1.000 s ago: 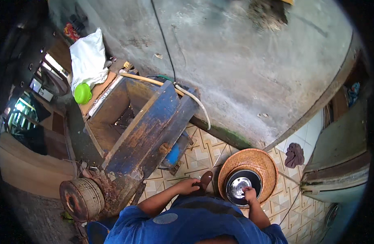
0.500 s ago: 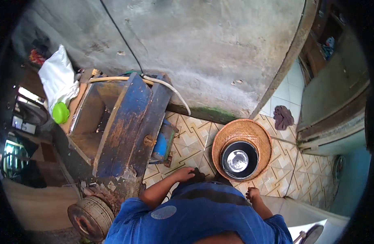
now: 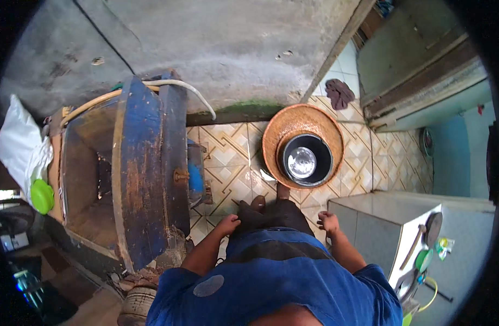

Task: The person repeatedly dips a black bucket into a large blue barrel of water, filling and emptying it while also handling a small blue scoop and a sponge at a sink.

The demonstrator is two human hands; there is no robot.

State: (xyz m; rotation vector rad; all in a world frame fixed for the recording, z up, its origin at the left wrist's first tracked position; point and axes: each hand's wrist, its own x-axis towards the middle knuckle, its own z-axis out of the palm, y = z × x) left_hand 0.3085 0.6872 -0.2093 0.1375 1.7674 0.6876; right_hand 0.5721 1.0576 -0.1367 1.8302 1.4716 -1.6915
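Observation:
My left hand (image 3: 228,223) hangs beside my left thigh, its fingers loosely curled and nothing seen in them. On the other side my right hand (image 3: 328,222) hangs away from my right leg, fingers bent in, also with nothing seen in it. Neither hand touches an object. Ahead of my feet, on the tiled floor, lies a wide round woven tray (image 3: 273,126). A black basin (image 3: 324,157) sits on its near part; something bright and shiny shows at the basin's bottom, and I cannot tell whether it is liquid or a reflection.
A worn blue wooden machine with a hopper (image 3: 143,179) stands at left, beside a white sack (image 3: 21,146) and a lime-green bowl (image 3: 42,196). A tiled counter (image 3: 369,223) holds utensils at right. A grey wall (image 3: 206,49) rises ahead; a dark cloth (image 3: 339,93) lies beyond the tray.
My view has shifted, bringing the right-hand counter and my feet into sight. Both hands still hang at my sides. The tray and basin keep their place together.

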